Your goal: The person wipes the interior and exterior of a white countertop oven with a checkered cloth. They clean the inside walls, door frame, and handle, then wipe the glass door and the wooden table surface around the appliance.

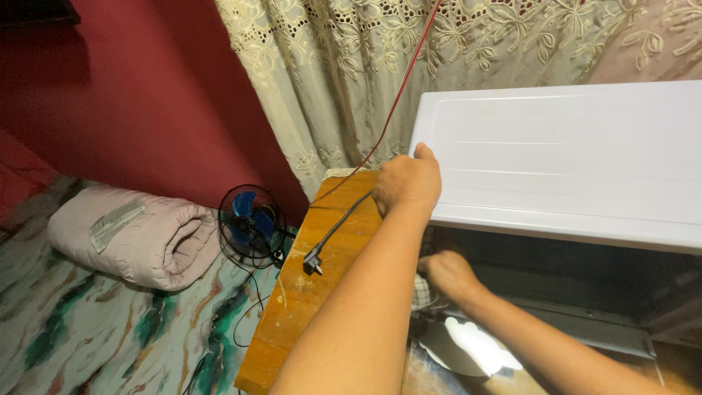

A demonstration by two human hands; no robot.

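My left hand (pixel 407 181) grips the corner of the white lid (pixel 570 157), holding it up. My right hand (pixel 446 272), under the lid, closes on a checkered cloth (pixel 422 294). A plug (pixel 313 261) lies on the wooden board (pixel 307 292) beside.

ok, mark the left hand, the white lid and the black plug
left hand (pixel 406 179), head view, back of the hand at the lid's corner
white lid (pixel 570 153), head view, flat top face
black plug (pixel 313 261), head view, plug body on the wooden board
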